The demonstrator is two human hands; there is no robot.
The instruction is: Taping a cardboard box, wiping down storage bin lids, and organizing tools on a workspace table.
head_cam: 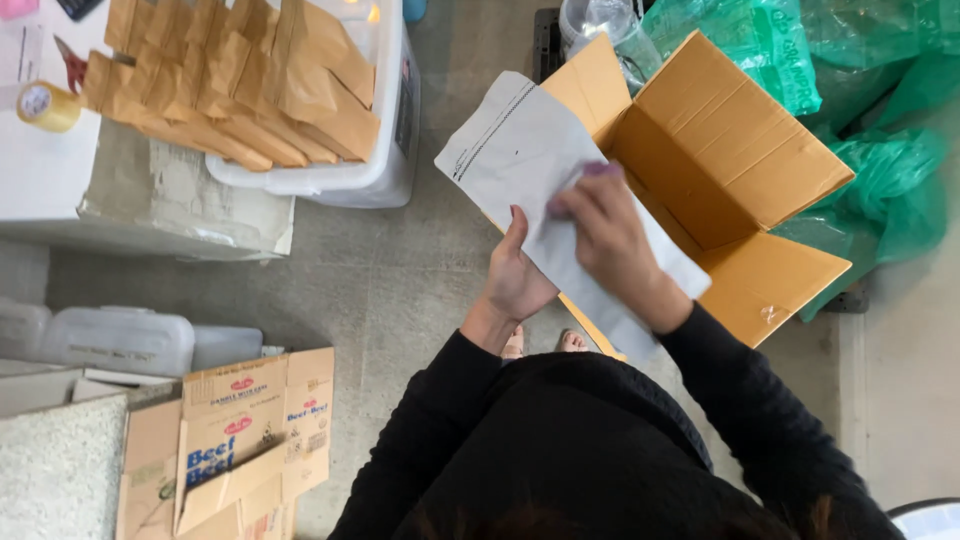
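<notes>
Left hand [518, 278] upright, right hand [605, 238] curled, forearms raised

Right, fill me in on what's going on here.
A person in black sleeves stands over an open cardboard box on the floor, holding a white pouch bag above it. The left hand supports the bag from beneath, and the right hand presses on its face with something small and purple at the fingertips. Nearby, a white plastic tub holds a heap of brown paper bags, green plastic bags lie beside the box, and flattened cartons lie on the floor.
</notes>
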